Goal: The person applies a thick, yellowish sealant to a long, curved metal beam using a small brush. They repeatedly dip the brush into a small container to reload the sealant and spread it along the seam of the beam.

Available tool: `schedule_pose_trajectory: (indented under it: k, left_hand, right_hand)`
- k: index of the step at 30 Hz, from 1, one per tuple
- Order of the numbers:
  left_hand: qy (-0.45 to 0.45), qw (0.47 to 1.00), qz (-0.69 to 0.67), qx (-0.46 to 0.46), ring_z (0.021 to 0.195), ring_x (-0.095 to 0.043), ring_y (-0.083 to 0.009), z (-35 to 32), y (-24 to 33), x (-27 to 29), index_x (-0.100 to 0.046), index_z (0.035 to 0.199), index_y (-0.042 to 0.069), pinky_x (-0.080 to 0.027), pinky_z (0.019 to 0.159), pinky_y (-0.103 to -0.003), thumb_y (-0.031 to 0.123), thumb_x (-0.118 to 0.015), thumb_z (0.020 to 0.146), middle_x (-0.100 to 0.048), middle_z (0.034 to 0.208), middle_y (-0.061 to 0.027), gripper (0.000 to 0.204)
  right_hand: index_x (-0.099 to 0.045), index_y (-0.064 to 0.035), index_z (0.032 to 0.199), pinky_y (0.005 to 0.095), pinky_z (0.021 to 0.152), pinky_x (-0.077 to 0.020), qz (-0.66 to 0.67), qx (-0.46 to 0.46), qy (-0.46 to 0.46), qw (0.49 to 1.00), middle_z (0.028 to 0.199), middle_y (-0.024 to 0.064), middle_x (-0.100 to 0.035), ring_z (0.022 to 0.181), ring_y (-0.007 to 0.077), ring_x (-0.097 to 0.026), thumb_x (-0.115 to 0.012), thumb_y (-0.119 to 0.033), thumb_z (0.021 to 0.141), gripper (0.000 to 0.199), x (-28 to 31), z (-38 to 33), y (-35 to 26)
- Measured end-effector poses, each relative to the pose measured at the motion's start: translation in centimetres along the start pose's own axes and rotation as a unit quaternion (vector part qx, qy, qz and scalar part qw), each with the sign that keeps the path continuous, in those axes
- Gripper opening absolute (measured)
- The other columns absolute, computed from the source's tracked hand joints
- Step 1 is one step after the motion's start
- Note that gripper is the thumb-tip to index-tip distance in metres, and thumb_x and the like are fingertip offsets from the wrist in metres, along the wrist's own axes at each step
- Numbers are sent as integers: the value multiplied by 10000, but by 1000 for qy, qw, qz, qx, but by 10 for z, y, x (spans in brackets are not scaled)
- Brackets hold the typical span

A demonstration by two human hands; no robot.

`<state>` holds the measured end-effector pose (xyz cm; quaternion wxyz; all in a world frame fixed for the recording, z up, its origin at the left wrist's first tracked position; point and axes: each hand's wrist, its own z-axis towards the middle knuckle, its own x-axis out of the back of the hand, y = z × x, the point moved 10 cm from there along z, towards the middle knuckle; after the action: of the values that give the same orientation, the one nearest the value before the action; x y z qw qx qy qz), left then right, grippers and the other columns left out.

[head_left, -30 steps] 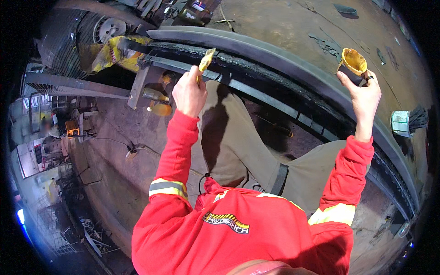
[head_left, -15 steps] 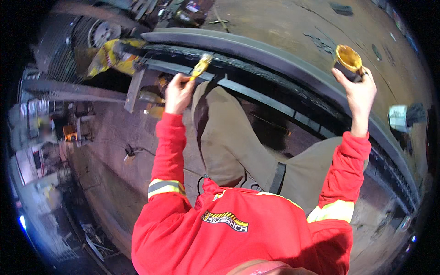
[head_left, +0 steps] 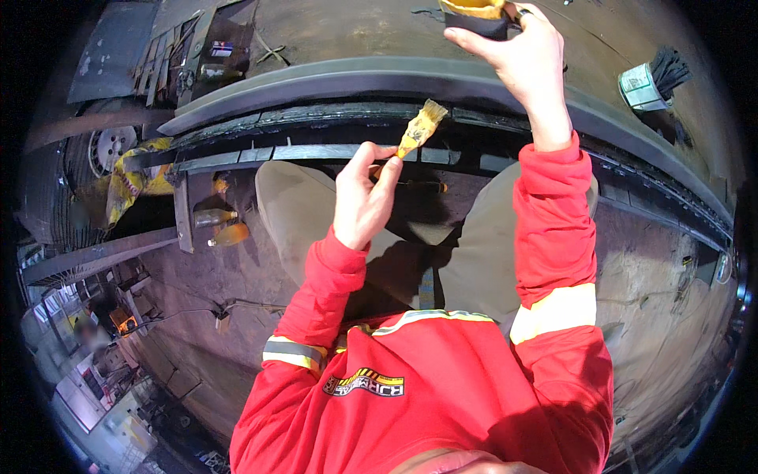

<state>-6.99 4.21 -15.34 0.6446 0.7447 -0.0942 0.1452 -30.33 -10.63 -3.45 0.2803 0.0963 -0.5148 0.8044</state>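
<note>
While the left hand (head_left: 359, 201) pinches a brush (head_left: 420, 129), the right hand (head_left: 517, 55) lifts a glue-smeared can (head_left: 478, 14)

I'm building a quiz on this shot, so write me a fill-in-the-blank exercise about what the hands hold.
1. The left hand pinches a small ____ with yellowish bristles.
2. The right hand holds up a small ____ smeared yellow.
3. Both sleeves are ____ with pale reflective bands.
4. The bristles point toward the long dark curved ____.

Missing words: brush; pot; red; rail
</note>
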Motion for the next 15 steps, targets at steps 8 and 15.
schedule_pose_trajectory:
  k: [8,15]
  left_hand:
    - [11,998,60,-16,573,-518,-80,-26,0,-13,-614,1012,-5,-436,536,-272,57,-652,949,-657,717,-107,96]
    - [23,978,196,-62,614,-612,-178,-19,12,-22,-600,1015,25,-490,594,-317,42,-655,931,-656,748,-146,102]
  right_hand:
    - [-635,27,905,370,721,-525,-14,23,17,999,837,168,-665,767,269,-654,-965,-322,565,589,11,1,0]
    - [-635,28,903,374,737,-529,-11,-5,5,1000,855,179,-675,796,276,-668,-964,-320,565,586,12,0,0]
